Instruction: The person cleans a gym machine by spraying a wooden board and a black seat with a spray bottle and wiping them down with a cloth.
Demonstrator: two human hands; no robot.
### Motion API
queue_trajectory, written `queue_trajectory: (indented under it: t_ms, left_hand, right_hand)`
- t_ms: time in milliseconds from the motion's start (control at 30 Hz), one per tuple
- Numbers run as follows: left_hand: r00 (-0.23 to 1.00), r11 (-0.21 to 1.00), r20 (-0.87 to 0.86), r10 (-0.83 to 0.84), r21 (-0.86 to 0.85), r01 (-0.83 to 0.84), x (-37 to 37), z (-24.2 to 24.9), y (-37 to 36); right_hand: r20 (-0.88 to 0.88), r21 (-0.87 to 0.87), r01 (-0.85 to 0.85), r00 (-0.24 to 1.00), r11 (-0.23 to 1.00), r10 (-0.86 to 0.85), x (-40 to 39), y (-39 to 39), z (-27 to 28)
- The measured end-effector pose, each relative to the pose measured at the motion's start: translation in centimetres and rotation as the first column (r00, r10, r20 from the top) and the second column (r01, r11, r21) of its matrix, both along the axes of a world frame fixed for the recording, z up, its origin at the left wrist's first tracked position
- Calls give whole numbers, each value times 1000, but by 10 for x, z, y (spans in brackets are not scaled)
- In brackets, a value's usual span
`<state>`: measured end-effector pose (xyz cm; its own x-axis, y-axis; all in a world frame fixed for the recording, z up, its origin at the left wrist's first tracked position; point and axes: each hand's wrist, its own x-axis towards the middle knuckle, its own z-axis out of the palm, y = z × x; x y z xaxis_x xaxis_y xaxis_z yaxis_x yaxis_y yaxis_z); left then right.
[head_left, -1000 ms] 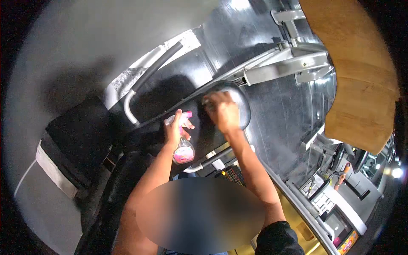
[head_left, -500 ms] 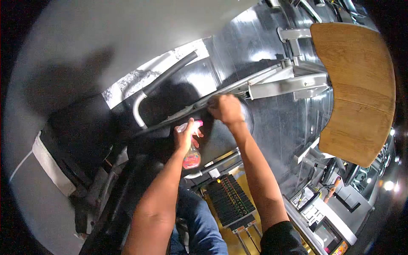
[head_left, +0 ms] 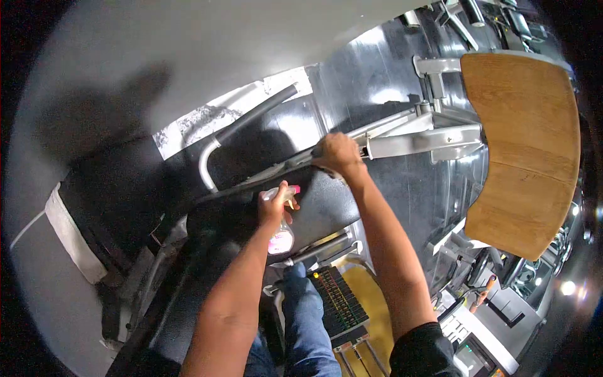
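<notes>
My left hand [head_left: 275,204] is wrapped round a clear spray bottle [head_left: 281,240] with a pink-and-white trigger head and a pinkish label. The bottle is held upright over a black padded bench [head_left: 323,201]. At the far edge of that pad, my right hand [head_left: 341,154] is closed and pressed down. A dark, bunched cloth [head_left: 319,152] shows only in part under its fingers; the rest is hidden by the hand. The pad's surface has a dull shine beside the right forearm.
A grey metal frame [head_left: 421,143] runs from the bench to a wooden board [head_left: 524,144] at the right. A padded handle bar [head_left: 254,113] rises beyond the bench. Below lies a weight stack [head_left: 339,298]. A white towel-like item [head_left: 72,235] hangs at the left.
My right hand has moved slightly up to the pad's edge, out of its blur. The left hand keeps the bottle in about the same place. The view has shifted a little.
</notes>
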<state>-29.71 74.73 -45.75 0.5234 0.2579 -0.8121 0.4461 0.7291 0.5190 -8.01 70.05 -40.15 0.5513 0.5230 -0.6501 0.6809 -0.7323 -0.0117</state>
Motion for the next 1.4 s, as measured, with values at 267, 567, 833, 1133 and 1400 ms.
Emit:
queue_trajectory:
  t_ms: [267, 567, 833, 1133, 1400]
  left_hand:
    - [999, 999, 24, 26, -28, -25, -1, 3, 4]
    - [1000, 1000, -10, -26, 7, 26, -5, 10, 6]
    - [998, 998, 10, -56, 25, 56, -6, 4, 10]
    - [954, 945, -34, 297, 151, -289, -51, 12, -41]
    - [712, 735, -186, 677, 132, -665, -61, 10, -55]
  right_hand:
    - [-220, 166, -146, 959, 975, 181, -40, 25, -62]
    - [-328, 59, -71, 941, 996, 86, 36, -6, -29]
    - [-271, 297, -176, 927, 939, 260, -21, 23, -41]
    - [-210, 414, -406, 828, 815, 520, -21, 0, -14]
    - [-135, 326, -283, 930, 902, 341, -25, -13, -18]
